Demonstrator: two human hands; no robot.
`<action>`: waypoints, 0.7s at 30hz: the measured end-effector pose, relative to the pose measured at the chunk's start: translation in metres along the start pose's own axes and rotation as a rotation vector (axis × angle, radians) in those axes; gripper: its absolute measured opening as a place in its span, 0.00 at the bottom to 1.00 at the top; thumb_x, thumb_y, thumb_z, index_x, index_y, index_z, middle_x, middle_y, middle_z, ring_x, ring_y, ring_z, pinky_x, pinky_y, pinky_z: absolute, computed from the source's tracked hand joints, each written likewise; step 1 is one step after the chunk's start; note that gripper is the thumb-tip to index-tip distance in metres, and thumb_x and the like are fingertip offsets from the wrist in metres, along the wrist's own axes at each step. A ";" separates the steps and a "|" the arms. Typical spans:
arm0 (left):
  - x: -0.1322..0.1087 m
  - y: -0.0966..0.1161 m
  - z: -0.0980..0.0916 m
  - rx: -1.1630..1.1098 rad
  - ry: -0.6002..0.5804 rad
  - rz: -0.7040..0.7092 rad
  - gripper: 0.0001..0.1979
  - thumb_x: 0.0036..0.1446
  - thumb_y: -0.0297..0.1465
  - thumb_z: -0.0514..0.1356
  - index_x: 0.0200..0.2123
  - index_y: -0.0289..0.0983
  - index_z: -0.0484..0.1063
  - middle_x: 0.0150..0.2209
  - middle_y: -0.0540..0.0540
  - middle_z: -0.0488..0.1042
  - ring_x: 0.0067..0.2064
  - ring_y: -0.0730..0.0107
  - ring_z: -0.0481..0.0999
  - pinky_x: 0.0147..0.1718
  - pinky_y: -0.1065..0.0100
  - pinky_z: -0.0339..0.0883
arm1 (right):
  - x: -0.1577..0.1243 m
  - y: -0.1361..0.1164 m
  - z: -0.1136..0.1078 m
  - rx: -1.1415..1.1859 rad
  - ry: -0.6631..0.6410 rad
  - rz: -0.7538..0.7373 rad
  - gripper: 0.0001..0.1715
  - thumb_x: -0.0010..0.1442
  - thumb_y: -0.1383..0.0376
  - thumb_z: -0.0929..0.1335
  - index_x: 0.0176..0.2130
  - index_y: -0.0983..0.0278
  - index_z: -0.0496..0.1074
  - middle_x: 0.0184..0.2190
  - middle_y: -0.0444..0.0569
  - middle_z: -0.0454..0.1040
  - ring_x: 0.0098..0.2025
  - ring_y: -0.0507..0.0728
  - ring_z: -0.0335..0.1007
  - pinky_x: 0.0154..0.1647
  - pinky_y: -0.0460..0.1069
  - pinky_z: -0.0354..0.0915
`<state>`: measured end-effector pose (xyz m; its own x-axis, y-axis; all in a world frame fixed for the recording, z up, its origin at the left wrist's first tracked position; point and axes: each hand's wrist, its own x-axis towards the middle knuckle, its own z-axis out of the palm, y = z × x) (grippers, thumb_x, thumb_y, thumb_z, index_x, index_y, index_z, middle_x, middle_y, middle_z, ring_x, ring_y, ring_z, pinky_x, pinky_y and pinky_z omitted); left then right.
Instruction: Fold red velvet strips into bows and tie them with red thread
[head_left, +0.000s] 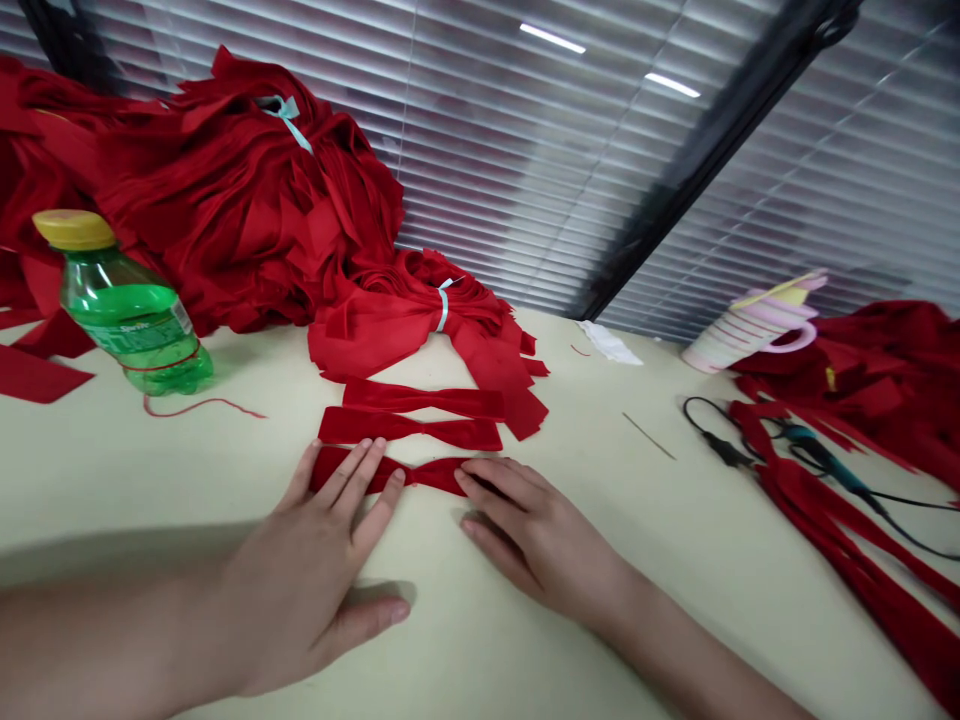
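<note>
Three red fabric strips, each gathered narrow at its middle, lie one above another on the pale table. On the nearest red strip (435,474), my left hand (315,550) rests flat over the left half, fingers spread and thumb out on the table. The fingertips of my right hand (532,530) lie on that strip's right end, fingers stretched and not closed round it. Just beyond are the middle strip (450,434) and the far strip (427,400), untouched by either hand.
Behind the strips sits a tied red fabric bundle (382,325), with a larger red pile (247,200) at left. A green bottle (142,320) stands at left. At right are a tilted cup (750,335), a teal-handled corded tool (825,458) and more red fabric (892,370). Blinds (480,130) border the back.
</note>
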<state>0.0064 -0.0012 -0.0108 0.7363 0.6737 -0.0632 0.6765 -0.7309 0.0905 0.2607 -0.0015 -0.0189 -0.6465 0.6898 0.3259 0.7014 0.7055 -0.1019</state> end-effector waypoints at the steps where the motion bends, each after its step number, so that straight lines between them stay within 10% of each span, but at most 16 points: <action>1: -0.001 -0.001 0.001 0.020 0.029 -0.004 0.38 0.60 0.53 0.40 0.64 0.32 0.48 0.63 0.27 0.45 0.65 0.40 0.43 0.55 0.32 0.41 | 0.000 -0.002 -0.001 -0.016 -0.002 0.008 0.20 0.63 0.64 0.62 0.50 0.72 0.71 0.49 0.59 0.71 0.52 0.64 0.67 0.53 0.59 0.67; 14: -0.008 0.011 0.005 0.258 0.459 0.075 0.35 0.58 0.49 0.50 0.60 0.28 0.58 0.61 0.28 0.55 0.63 0.42 0.52 0.58 0.50 0.48 | -0.004 -0.013 -0.012 -0.242 0.129 0.093 0.14 0.61 0.69 0.63 0.40 0.70 0.77 0.41 0.53 0.78 0.42 0.62 0.73 0.41 0.57 0.74; 21: -0.009 0.015 0.005 0.272 0.334 0.134 0.32 0.60 0.46 0.49 0.59 0.27 0.59 0.60 0.25 0.57 0.59 0.38 0.61 0.49 0.47 0.64 | -0.006 -0.018 -0.010 -0.252 0.095 0.151 0.15 0.60 0.68 0.62 0.38 0.70 0.77 0.36 0.53 0.78 0.38 0.61 0.74 0.38 0.56 0.74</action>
<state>0.0102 -0.0186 -0.0134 0.8027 0.5371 0.2593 0.5878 -0.7861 -0.1913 0.2553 -0.0198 -0.0096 -0.5067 0.7568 0.4129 0.8474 0.5254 0.0770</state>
